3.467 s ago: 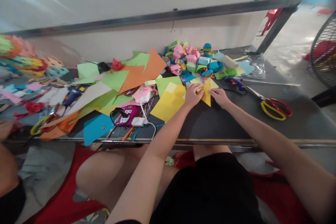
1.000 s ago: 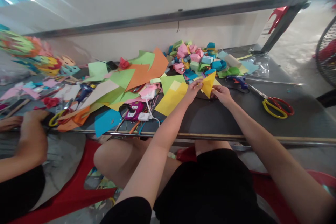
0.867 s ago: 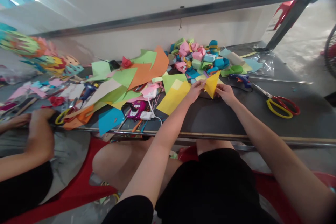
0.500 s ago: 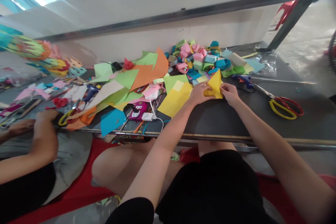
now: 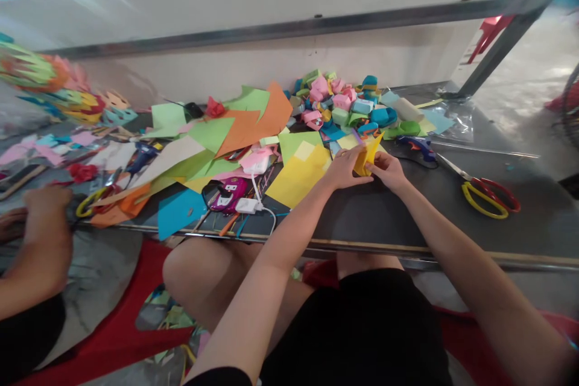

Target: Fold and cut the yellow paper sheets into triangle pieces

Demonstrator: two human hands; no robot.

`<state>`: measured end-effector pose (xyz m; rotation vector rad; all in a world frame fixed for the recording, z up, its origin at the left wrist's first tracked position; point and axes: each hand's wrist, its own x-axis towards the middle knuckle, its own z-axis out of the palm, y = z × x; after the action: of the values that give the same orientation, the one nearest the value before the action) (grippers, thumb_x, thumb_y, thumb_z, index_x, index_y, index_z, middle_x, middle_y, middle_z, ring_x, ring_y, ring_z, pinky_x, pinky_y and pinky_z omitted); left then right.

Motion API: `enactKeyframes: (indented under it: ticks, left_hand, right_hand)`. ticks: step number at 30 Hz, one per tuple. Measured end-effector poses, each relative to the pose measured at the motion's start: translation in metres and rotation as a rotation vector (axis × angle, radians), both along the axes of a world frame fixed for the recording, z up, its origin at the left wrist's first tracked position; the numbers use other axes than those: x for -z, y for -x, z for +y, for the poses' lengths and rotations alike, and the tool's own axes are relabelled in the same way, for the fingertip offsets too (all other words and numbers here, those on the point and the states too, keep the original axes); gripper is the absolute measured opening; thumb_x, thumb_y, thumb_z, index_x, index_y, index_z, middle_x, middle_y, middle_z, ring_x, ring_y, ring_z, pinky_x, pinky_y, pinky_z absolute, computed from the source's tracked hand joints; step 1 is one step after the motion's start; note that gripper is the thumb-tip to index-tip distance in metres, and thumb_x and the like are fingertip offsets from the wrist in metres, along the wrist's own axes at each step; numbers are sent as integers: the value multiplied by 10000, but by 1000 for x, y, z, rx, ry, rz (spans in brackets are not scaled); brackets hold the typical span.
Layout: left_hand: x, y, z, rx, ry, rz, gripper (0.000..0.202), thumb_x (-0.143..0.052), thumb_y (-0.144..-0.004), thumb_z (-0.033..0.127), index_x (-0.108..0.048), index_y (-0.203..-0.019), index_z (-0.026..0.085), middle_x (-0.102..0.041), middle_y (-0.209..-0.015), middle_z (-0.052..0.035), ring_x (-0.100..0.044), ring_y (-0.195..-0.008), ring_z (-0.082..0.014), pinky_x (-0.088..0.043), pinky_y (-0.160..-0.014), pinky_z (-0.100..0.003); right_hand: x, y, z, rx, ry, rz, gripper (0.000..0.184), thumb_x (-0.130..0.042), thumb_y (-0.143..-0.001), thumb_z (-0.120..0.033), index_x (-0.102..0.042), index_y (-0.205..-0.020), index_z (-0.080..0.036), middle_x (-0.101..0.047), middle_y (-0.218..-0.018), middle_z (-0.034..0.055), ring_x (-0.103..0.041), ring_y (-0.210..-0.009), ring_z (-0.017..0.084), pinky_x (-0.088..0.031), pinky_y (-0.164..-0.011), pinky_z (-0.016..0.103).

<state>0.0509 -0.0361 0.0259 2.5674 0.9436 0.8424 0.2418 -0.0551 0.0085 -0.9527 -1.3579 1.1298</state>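
Between my two hands is a folded piece of yellow paper (image 5: pixel 368 155), held just above the dark tabletop (image 5: pixel 353 217). My left hand (image 5: pixel 344 167) grips its left side, thumb below and fingers behind. My right hand (image 5: pixel 387 170) pinches the lower right edge with fingertips. The paper's folds stand partly apart at the top. A flat yellow sheet (image 5: pixel 294 184) lies left of my left hand, with a small pale yellow square (image 5: pixel 309 152) on it. To the right of my right hand lie a glue gun (image 5: pixel 417 148) and scissors (image 5: pixel 486 196) with red and yellow handles.
Small folded paper pieces (image 5: pixel 337 99) are heaped at the back. Green and orange sheets (image 5: pixel 257 123) spread leftward. A purple power strip (image 5: pixel 230 194) with a white cable sits near the front edge. A co-worker's arm (image 5: pixel 45 235) works at the far left.
The yellow paper has turned and narrowed from a broad triangle to a more folded shape, and my right-hand fingers have shifted along it. The view has also shifted slightly.
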Motion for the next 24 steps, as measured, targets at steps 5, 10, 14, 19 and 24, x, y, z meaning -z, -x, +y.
enactKeyframes:
  ticks: [5, 10, 14, 19, 24]
  left_hand:
    - [-2, 2, 4, -38, -37, -32, 505, -620, -852, 202, -620, -1357, 211, -623, -1468, -108, -519, -1433, -259, -301, -1241, -485]
    - [-4, 9, 17, -161, 44, -291, 193, -558, -940, 253, -744, -979, 222, -776, -1128, -52, -658, -1207, -240, -416, -1128, -453]
    - [-6, 20, 28, -144, 333, -474, 394, -582, -944, 491, -688, -724, 182, -689, -722, -37, -681, -785, -201, -519, -738, -330]
    - [-16, 25, 21, -76, 229, -553, 498, -755, -759, 656, -755, -985, 212, -764, -1061, -102, -694, -1105, -263, -518, -1000, -399]
    - [-15, 20, 14, -187, 40, -520, 748, -709, -757, 736, -634, -1315, 243, -640, -1413, -146, -542, -1387, -309, -412, -1166, -473]
  right_hand:
    - [0, 3, -1, 7, -5, -49, 497, -904, -612, -596, -634, -806, -227, -701, -747, 11, -615, -571, 140, -529, -476, 276]
    - [-1, 0, 1, 94, -36, -74, 512, -905, -586, -609, -606, -781, -242, -662, -715, 1, -614, -612, 170, -544, -529, 311]
    - [-6, -13, 7, 305, -125, -85, 516, -864, -624, -657, -593, -792, -251, -601, -686, -12, -592, -638, 161, -528, -609, 300]
    - [-4, -18, 11, 360, -120, -30, 564, -774, -671, -746, -550, -877, -272, -643, -822, 14, -664, -800, 216, -560, -683, 335]
    - [-5, -13, 7, 255, 55, 95, 595, -778, -670, -726, -536, -985, -282, -697, -994, 36, -705, -902, 252, -591, -590, 327]
